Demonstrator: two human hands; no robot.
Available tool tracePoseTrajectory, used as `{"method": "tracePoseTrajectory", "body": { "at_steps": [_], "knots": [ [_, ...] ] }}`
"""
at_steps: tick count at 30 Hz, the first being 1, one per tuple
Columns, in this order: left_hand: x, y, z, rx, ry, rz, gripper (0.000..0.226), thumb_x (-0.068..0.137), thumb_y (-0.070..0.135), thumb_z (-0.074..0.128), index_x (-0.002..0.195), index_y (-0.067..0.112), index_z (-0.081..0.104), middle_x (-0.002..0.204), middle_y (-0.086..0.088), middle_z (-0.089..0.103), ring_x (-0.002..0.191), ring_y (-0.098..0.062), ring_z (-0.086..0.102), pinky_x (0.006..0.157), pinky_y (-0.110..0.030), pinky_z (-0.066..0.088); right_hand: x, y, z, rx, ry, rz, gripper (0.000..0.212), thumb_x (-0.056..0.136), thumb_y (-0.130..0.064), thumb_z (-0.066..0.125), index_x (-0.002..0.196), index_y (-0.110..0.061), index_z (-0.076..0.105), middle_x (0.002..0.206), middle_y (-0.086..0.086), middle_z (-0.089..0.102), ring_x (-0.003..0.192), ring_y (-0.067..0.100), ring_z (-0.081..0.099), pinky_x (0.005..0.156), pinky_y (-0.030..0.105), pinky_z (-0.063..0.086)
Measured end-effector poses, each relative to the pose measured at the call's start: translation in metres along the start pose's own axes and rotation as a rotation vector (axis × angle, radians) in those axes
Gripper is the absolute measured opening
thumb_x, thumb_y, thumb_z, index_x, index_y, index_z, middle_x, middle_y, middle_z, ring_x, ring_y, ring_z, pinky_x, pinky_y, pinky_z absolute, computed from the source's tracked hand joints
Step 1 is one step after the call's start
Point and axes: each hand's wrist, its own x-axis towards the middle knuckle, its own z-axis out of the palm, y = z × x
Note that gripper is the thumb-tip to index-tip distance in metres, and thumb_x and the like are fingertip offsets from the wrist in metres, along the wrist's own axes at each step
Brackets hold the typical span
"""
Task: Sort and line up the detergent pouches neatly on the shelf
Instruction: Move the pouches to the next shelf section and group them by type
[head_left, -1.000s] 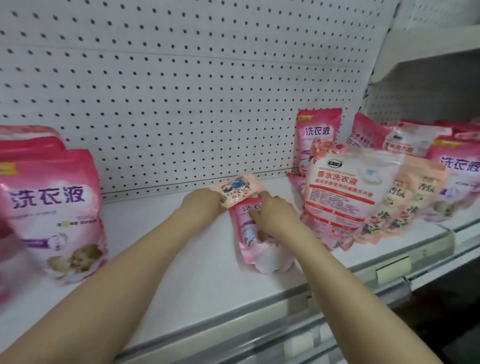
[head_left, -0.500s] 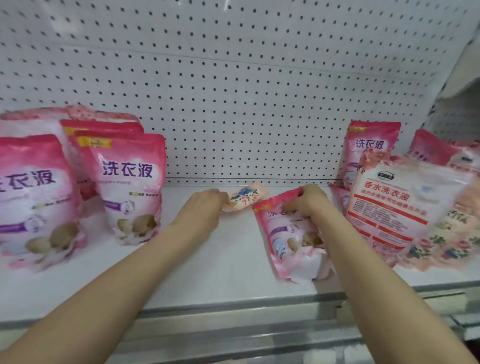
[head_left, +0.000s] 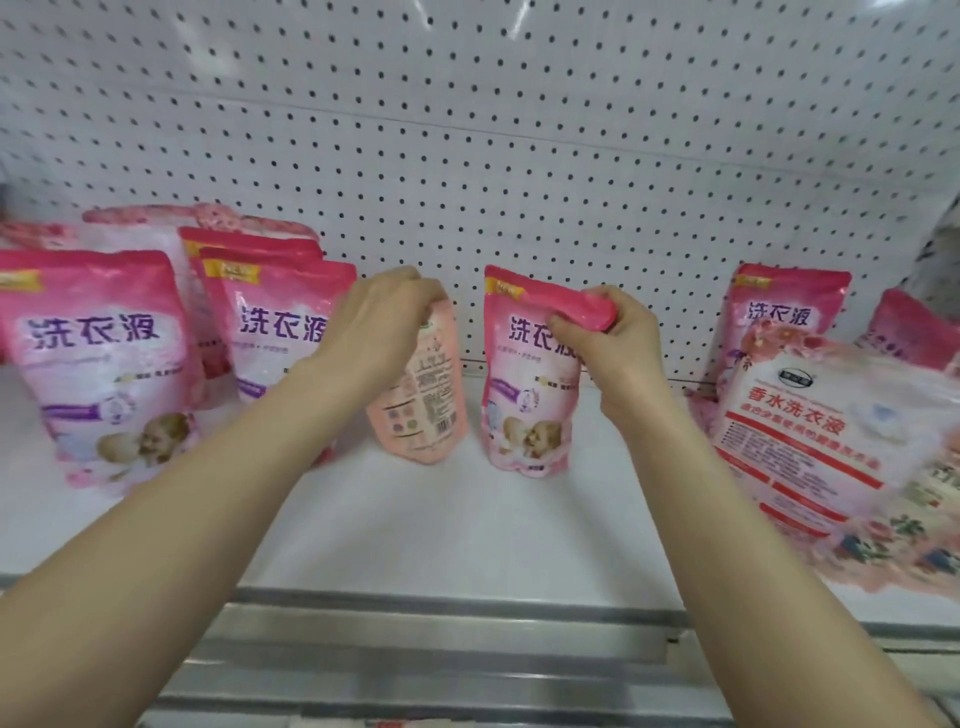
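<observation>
Gripping tops: L hand (head_left: 384, 317) peach pouch (head_left: 427, 410), R hand (head_left: 621, 340) pink pouch (head_left: 519, 410); shelf (head_left: 467, 519) gap btwn.

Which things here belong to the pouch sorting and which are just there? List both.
Job: left hand gripping the peach plastic pouch, its back label outward; right hand pinching the top of the bright pink plastic pouch; pink pouches standing at left; tumbled pouches at right; white shelf.
Just there: white perforated back panel; grey metal shelf rail.
</observation>
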Motion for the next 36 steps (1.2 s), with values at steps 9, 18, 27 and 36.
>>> {"method": "tracePoseTrajectory", "body": {
  "at_steps": [9, 18, 27, 36],
  "knots": [
    [-0.005, 0.011, 0.002, -0.078, -0.057, 0.097, 0.047, 0.090, 0.002, 0.056, 0.136, 0.013, 0.053, 0.125, -0.008, 0.060, 0.109, -0.034, 0.059, 0.082, -0.047, 0.049, -0.021, -0.012, -0.013, -0.255, 0.050, -0.089, 0.036, 0.071, -0.013, 0.083, 0.098, -0.026, 0.065, 0.089, -0.010, 0.069, 0.081, 0.011, 0.065, 0.082, 0.041, 0.057],
    [-0.012, 0.089, -0.009, -0.400, 0.225, 0.314, 0.052, 0.084, -0.006, 0.059, 0.132, 0.011, 0.054, 0.137, -0.013, 0.048, 0.124, -0.033, 0.045, 0.096, -0.038, 0.040, -0.078, -0.053, -0.098, -0.635, 0.399, -0.447, 0.032, 0.088, -0.020, 0.067, 0.119, -0.022, 0.062, 0.105, -0.010, 0.069, 0.097, 0.006, 0.064, 0.089, 0.036, 0.053],
    [0.017, 0.220, 0.015, -0.472, -0.040, 0.573, 0.058, 0.092, 0.020, 0.061, 0.145, 0.014, 0.039, 0.148, -0.007, 0.042, 0.138, -0.024, 0.035, 0.112, -0.034, 0.029, -0.077, -0.055, -0.243, -1.179, 0.316, 0.048, 0.049, 0.092, -0.036, 0.063, 0.137, -0.022, 0.052, 0.139, 0.007, 0.055, 0.125, 0.028, 0.052, 0.102, 0.045, 0.043],
    [0.035, 0.239, 0.027, -0.421, -0.074, 0.469, 0.008, 0.089, 0.026, 0.063, 0.091, 0.018, 0.063, 0.083, 0.011, 0.050, 0.084, -0.015, 0.050, 0.067, -0.028, 0.031, -0.051, -0.023, -0.278, -1.234, 0.070, -0.033, 0.018, 0.085, -0.031, 0.075, 0.101, -0.025, 0.077, 0.098, -0.007, 0.074, 0.090, 0.015, 0.066, 0.085, 0.036, 0.053]
  ]
}}
